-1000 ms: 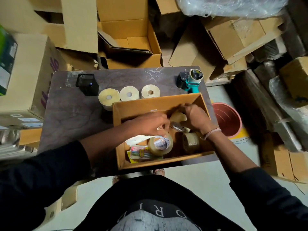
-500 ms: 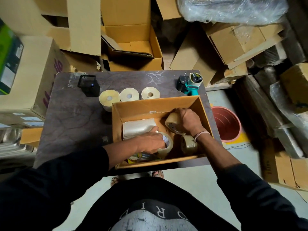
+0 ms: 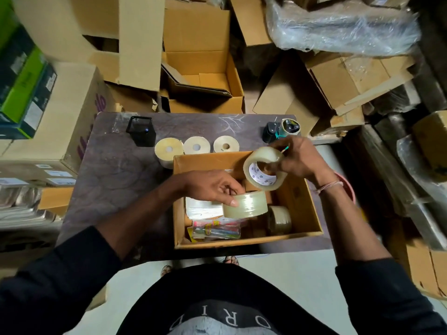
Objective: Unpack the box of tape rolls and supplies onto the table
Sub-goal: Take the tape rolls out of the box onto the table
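Both hands have just come up out of the box [image 3: 300,209], each grasping a clear tape roll: the left hand [image 3: 212,187] one [image 3: 245,204], the right hand [image 3: 300,158] another [image 3: 264,168]. Next they go on the counter [image 3: 116,170], I'd guess.

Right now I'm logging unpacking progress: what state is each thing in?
Left hand: grips clear tape roll over the box.
Right hand: holds printed-core tape roll, lifted.
Box: open, part full.
Brown tape roll: inside box.
Three label rolls: upright on table.
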`<state>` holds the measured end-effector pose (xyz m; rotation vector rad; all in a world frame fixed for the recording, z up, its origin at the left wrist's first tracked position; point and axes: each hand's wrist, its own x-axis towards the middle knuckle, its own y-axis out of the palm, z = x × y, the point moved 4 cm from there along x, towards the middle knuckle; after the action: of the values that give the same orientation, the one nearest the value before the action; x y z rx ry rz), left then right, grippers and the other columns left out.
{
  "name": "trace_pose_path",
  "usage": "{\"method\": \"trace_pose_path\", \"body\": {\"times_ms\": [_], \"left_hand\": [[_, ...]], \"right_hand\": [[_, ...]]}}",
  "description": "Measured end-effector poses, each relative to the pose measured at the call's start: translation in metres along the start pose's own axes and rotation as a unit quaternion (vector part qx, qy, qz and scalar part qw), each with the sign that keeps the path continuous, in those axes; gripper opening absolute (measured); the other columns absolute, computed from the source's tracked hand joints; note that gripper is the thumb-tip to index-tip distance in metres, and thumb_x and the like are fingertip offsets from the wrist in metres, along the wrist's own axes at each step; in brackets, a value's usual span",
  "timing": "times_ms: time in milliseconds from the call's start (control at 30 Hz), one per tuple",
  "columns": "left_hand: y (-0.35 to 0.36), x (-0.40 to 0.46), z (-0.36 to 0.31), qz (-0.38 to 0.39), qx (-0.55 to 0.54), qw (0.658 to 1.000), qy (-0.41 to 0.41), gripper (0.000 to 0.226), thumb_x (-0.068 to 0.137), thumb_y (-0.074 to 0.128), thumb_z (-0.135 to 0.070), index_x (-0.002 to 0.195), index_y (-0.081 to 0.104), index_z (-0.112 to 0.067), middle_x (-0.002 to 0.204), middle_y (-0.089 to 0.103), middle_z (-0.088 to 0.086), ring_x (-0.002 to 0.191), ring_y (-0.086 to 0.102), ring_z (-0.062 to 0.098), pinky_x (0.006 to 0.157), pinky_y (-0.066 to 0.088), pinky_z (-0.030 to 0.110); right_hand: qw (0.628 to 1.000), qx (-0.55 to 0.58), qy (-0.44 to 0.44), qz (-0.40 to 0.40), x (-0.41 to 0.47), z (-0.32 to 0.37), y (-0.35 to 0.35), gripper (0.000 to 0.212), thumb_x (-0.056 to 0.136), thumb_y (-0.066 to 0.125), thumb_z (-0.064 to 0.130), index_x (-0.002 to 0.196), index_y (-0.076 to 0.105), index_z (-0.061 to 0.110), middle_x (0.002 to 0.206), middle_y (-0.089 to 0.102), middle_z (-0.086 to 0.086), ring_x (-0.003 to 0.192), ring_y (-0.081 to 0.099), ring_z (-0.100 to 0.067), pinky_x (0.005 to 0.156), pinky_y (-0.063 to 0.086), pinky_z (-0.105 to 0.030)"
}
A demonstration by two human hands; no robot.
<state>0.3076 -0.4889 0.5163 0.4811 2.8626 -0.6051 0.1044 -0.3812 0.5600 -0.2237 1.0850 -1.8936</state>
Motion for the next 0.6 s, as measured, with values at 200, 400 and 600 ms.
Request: {"method": "trace_pose_path", "body": {"times_ms": [200,400,600], "left_hand": [[-0.029,-0.039,-0.021,-0.079,0.031,0.996,0.012,0.033,0.096,0.07,-0.014,0.128,0.069,-0.006,0.123,0.073,0.008,0.112,0.068,0.026,0.097,0.05,0.054],[-0.051,-0.085,-0.021,-0.208,0.093,0.974,0.007,0.043,0.089,0.072,-0.037,0.128,0.071,-0.019,0.113,0.071,-0.005,0.104,0.066,0.013,0.09,0.055,0.039],[-0.059,-0.129,-0.001,-0.33,0.201,0.922,-0.021,0.047,0.09,0.068,-0.037,0.131,0.069,-0.012,0.12,0.067,0.005,0.109,0.061,0.019,0.094,0.053,0.043]], "right_hand": [[0.983,0.163,0.084,-0.033,0.02,0.0,-0.012,0.028,0.066,0.092,0.016,0.091,0.078,0.013,0.09,0.079,-0.007,0.092,0.076,-0.027,0.087,0.061,-0.038],[0.96,0.251,0.1,-0.075,0.023,0.033,0.0,0.03,0.082,0.079,0.013,0.102,0.072,-0.007,0.101,0.075,-0.025,0.099,0.071,-0.042,0.083,0.059,-0.059],[0.971,0.204,0.081,-0.093,0.045,0.075,0.027,0.032,0.079,0.075,0.038,0.1,0.077,0.013,0.09,0.078,-0.008,0.083,0.076,-0.027,0.077,0.064,-0.046]]}}
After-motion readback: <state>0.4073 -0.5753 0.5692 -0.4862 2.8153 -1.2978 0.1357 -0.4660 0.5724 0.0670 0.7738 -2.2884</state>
